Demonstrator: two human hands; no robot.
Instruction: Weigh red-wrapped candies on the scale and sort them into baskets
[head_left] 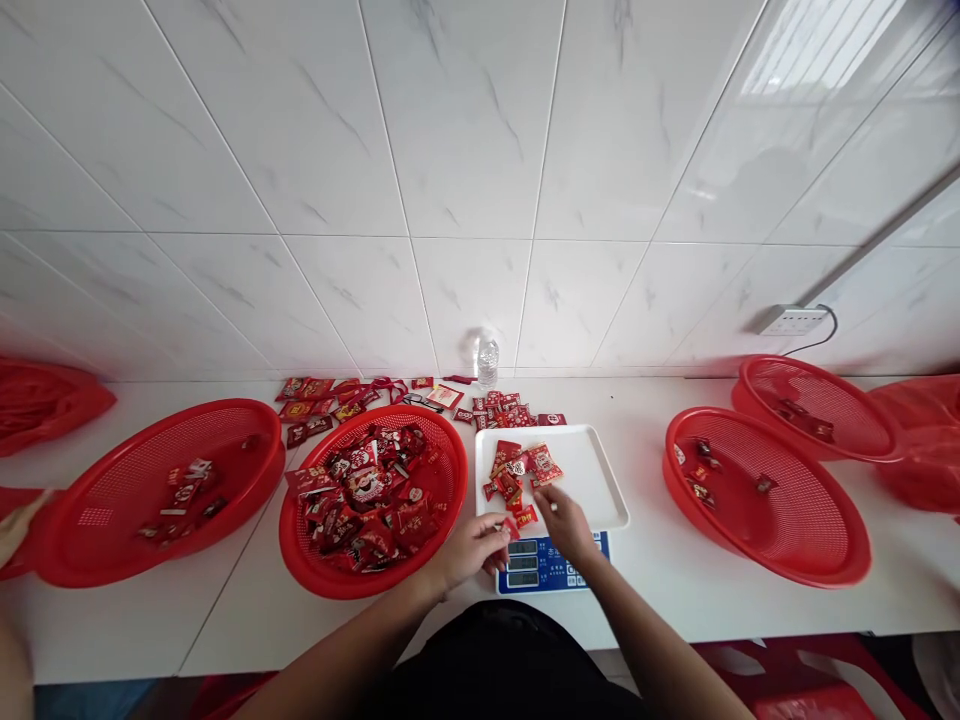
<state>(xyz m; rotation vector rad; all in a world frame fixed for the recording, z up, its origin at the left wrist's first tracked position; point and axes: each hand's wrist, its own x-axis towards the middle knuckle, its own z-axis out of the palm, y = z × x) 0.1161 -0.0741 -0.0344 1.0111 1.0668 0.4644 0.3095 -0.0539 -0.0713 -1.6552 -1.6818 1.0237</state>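
Observation:
A white scale [592, 480] stands at the table's front, with a small pile of red wrapped candies [517, 470] on its tray. My left hand [472, 548] hovers at the tray's front left corner, fingers pinched on a red candy [511, 527]. My right hand [564, 522] is over the tray's front edge, fingers curled in a pinch on something small I cannot make out. Left of the scale sits a red mesh basket [300, 540] heaped with red candy packets.
Another red basket [112, 540] with a few candies sits far left. Two more red baskets [810, 540] [862, 400] stand at right. Loose candies [315, 400] and a water bottle [487, 360] lie by the tiled wall. A power strip [787, 320] hangs right.

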